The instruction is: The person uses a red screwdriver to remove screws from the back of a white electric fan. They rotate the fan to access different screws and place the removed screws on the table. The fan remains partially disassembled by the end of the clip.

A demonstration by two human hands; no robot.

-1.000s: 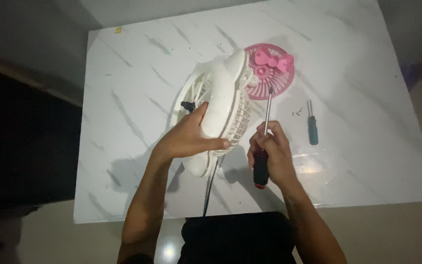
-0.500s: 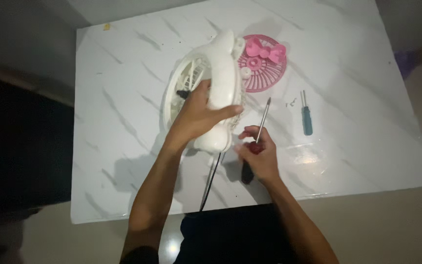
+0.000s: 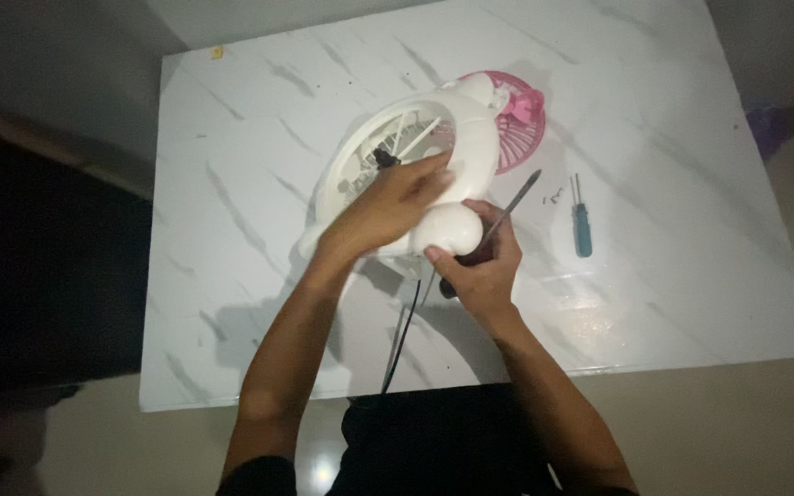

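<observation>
White fan housing (image 3: 415,174), centre of the marble table (image 3: 673,276), sits gripped under your left hand (image 3: 388,207) while your right hand (image 3: 480,266) clenches a screwdriver (image 3: 507,207); its pink grille (image 3: 518,138) already lies detached at two o'clock, further dismantling apparently remains.

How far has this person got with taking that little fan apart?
Done: the pink front grille is off and lies on the table, with a few loose screws and a small blue screwdriver beside it. In hand: the left hand grips the white fan body; the right hand holds a long screwdriver. Left: the white body looks unopened.
</observation>
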